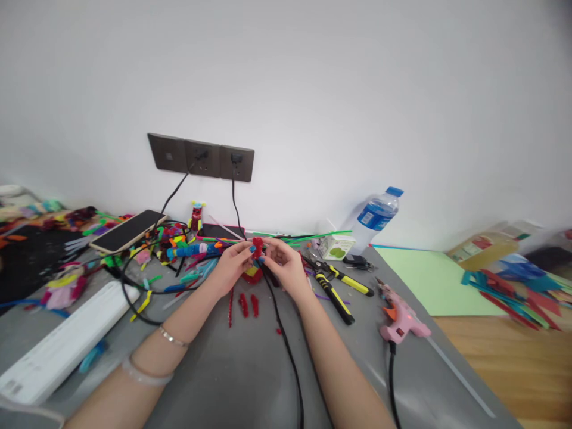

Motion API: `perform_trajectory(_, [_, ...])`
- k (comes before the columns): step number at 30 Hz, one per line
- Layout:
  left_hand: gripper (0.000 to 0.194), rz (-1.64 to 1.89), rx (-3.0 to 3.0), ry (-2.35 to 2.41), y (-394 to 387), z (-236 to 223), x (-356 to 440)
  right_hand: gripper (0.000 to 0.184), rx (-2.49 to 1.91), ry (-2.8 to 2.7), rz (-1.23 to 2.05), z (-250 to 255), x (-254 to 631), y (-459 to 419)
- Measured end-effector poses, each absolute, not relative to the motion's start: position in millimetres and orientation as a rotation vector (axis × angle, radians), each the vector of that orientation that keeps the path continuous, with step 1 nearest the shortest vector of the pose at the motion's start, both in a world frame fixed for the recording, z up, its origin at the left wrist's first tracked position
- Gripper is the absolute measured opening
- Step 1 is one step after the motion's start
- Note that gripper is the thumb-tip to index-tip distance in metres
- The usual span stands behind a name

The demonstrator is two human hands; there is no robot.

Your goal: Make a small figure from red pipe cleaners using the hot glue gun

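Holding red piece (pixel 258 244) (grey tabletop (pixel 218 375), white wall (pixel 313 89))

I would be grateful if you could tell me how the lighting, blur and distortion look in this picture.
Head view: soft, fairly even light on the wall, with a faint sheen on the gray table; head view: the paper strips at far right look smeared; head view: the bottle leans, probably wide-angle distortion; head view: fine detail on the red piece is hard to read.
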State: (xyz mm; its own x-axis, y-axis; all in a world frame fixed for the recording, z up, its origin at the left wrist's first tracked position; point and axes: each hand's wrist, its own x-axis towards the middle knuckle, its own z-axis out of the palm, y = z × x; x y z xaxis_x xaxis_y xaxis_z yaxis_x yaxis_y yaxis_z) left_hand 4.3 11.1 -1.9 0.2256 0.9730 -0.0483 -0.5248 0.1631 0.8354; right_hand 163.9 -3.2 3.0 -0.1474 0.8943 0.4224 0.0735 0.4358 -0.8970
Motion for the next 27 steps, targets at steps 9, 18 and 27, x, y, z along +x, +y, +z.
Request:
perform_trajectory(9, [0.032,1.189,0.813,0.698,10.6,-2.4,4.5,0.035,-0.859,-1.544,0.918,-0.5,164.7,-1.5])
perform_trajectory(18, [0.035,1.176,0.813,0.705,9.5,0.3,5.1,0.036,-0.851,-1.53,0.939,-2.7,165.3,0.3])
perform_trajectory(27, [0.038,1.18,0.808,0.7,9.3,-0.5,4.8,0.036,-0.827,-1.52,0.952,-2.7,165.2,0.0])
